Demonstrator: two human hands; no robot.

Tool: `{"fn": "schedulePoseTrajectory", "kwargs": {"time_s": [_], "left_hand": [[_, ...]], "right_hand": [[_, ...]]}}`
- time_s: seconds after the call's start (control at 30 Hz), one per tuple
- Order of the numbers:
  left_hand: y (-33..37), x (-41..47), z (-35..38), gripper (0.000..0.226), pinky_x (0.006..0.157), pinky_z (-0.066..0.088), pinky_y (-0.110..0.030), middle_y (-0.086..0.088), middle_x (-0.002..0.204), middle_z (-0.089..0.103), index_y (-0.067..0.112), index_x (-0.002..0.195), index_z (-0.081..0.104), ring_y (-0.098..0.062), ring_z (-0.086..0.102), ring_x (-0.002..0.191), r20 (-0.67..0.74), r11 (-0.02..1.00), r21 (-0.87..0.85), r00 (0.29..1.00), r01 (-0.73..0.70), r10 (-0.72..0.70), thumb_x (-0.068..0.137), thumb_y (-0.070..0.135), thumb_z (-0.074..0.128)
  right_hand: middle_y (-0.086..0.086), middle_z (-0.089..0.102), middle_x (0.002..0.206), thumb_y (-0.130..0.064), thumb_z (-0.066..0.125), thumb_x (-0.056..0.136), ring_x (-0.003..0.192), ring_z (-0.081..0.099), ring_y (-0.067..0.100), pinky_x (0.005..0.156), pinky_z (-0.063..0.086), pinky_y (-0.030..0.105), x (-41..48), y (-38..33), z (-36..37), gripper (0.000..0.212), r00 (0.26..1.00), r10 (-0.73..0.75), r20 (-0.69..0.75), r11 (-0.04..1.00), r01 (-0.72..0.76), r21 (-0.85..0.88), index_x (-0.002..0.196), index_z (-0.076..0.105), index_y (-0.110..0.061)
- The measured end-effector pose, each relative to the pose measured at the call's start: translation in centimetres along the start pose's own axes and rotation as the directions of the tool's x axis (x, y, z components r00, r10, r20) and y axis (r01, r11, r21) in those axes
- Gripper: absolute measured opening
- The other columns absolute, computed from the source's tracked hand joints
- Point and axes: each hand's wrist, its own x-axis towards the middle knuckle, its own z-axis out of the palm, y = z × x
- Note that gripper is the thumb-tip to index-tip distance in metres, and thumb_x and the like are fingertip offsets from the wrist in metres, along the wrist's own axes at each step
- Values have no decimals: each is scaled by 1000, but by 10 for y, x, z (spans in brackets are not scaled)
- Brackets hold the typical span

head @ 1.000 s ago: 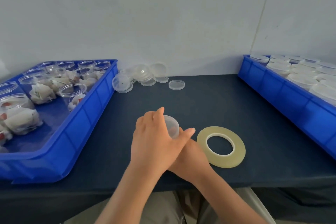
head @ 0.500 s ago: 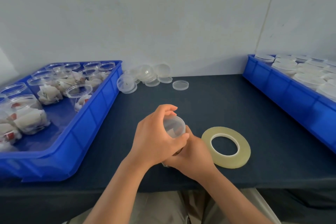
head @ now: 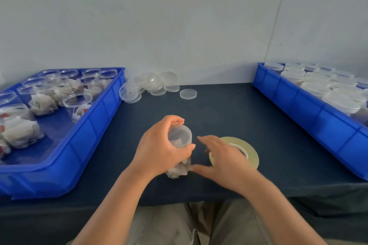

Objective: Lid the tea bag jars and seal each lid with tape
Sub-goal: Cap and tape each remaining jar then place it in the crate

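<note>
My left hand [head: 159,149] grips a clear jar of tea bags [head: 180,145] that stands on the dark table near the front edge, with a lid on top. Fingers and thumb curl round its upper part. My right hand [head: 225,159] hovers over the left part of a yellowish tape roll [head: 249,151] lying flat just right of the jar. Its fingers are spread and relaxed; I cannot tell whether they touch the roll.
A blue crate [head: 83,145] on the left holds several open jars with tea bags. A second blue crate [head: 318,121] on the right holds several lidded jars. Loose clear lids [head: 155,85] lie at the back by the wall.
My right hand has let go of the jar and moved right over the tape roll. My left hand keeps its grip on the jar.
</note>
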Motion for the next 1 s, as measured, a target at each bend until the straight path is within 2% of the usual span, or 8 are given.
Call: {"fn": "schedulePoseTrajectory", "kwargs": {"time_s": [0.1, 0.2, 0.3, 0.43, 0.57, 0.7, 0.83, 1.0], "left_hand": [[-1, 2, -1, 68, 90, 40, -8, 39, 128, 56, 52, 128, 51, 14, 53, 121, 13, 1000, -7, 1000, -9, 9, 67, 73, 73], [-4, 8, -2, 71, 100, 44, -17, 40, 132, 56, 52, 130, 53, 14, 52, 126, 60, 999, -38, 998, -24, 26, 66, 73, 77], [-1, 10, -5, 82, 116, 42, -35, 33, 141, 54, 45, 136, 57, 8, 45, 138, 82, 995, 5, 992, -97, 96, 66, 78, 83], [10, 6, -3, 66, 126, 23, -61, -1, 148, 58, 25, 126, 75, -25, 45, 147, -136, 873, 353, 904, -338, 405, 81, 72, 75], [26, -13, 10, 45, 129, 19, -56, 6, 138, 65, 24, 124, 77, -21, 51, 141, -107, 858, 316, 883, -405, 457, 95, 58, 66], [40, -24, 18, 39, 131, 21, -48, 15, 128, 69, 25, 124, 76, -11, 57, 130, -93, 901, 221, 912, -373, 400, 99, 52, 62], [45, -26, 17, 22, 126, 31, -41, 21, 112, 72, 27, 109, 77, -4, 65, 112, -176, 941, 72, 925, -329, 337, 98, 44, 68], [53, -31, 14, 18, 94, 50, -23, 23, 104, 71, 30, 99, 75, -5, 66, 106, -210, 980, -62, 962, -189, 173, 100, 42, 62]], "right_hand": [[-21, 38, 164, -85, 58, 84, 149, 40, 7, 116, 39, 30, -21, 37, -16, 89, 990, 118, 76, 973, -100, -208, 157, 43, -37], [-17, 63, 133, -78, 48, 93, 106, 63, 6, 90, 54, 29, -33, 54, -16, 49, 994, 78, 71, 943, -50, -329, 117, 63, -38], [-15, 70, 112, -76, 46, 95, 87, 63, 8, 78, 56, 33, -37, 54, -14, 39, 997, 72, 20, 949, -63, -310, 99, 55, -38], [-16, 65, 81, -88, 42, 83, 72, 61, 6, 59, 44, 25, -40, 47, -21, 50, 984, 153, -94, 987, -158, -42, 91, 54, -40], [-21, 66, 89, -85, 53, 77, 78, 60, 8, 55, 41, 21, -45, 32, -31, 45, 966, 150, -213, 953, -84, 291, 89, 53, -42], [-16, 67, 85, -78, 59, 81, 73, 58, 12, 62, 45, 21, -50, 16, -33, 39, 963, 86, -256, 928, 16, 371, 87, 52, -40], [-12, 66, 82, -76, 62, 81, 70, 57, 15, 60, 44, 26, -53, 9, -32, 40, 960, 69, -270, 922, 42, 384, 87, 54, -37], [-7, 65, 79, -77, 64, 79, 70, 57, 19, 60, 46, 32, -54, 2, -27, 46, 955, 55, -293, 922, 64, 382, 84, 55, -32]]}}
